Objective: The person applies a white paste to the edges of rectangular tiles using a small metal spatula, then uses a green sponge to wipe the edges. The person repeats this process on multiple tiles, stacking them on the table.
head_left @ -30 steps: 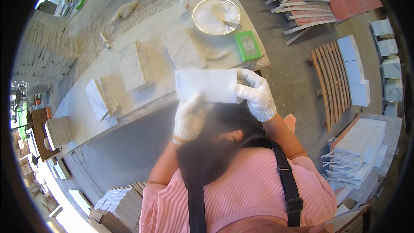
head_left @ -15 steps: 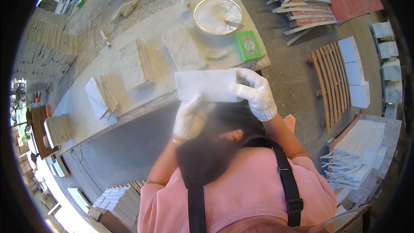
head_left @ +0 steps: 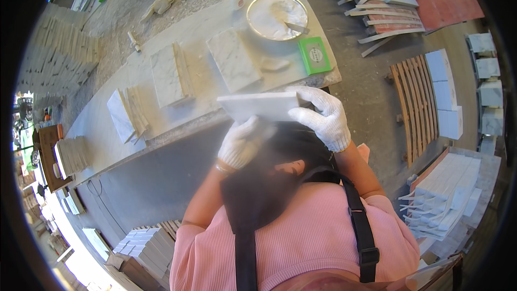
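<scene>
A tilted pale tile (head_left: 264,109) is held above the worktop's (head_left: 200,106) near edge, right hand (head_left: 324,118) gripping its right end, left hand (head_left: 239,143) its lower left; stacked tiles (head_left: 168,74) wait, finished or not unclear.

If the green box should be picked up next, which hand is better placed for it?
Probably the right hand: it is nearer the green box than the left hand, though it grips the white tile's right end.
</scene>
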A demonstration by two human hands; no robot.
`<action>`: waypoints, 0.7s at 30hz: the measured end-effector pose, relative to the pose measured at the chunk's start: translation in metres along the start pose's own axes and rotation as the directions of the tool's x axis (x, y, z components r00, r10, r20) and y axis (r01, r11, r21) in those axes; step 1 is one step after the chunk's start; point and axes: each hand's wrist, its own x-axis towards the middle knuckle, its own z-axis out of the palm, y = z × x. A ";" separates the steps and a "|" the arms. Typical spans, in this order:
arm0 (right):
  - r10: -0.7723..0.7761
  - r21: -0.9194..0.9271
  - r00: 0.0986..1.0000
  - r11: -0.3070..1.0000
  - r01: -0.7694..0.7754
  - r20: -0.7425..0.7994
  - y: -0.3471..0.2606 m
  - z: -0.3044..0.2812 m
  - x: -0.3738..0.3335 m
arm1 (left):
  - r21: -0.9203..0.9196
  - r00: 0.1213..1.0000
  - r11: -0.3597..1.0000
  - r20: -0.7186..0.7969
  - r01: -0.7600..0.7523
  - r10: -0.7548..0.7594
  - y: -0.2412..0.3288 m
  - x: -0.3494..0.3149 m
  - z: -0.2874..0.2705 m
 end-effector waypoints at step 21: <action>-0.248 -0.212 0.968 0.948 0.238 -0.024 -0.021 -0.026 0.081 | 0.906 0.951 -0.403 0.228 -0.129 0.208 0.130 0.044 0.109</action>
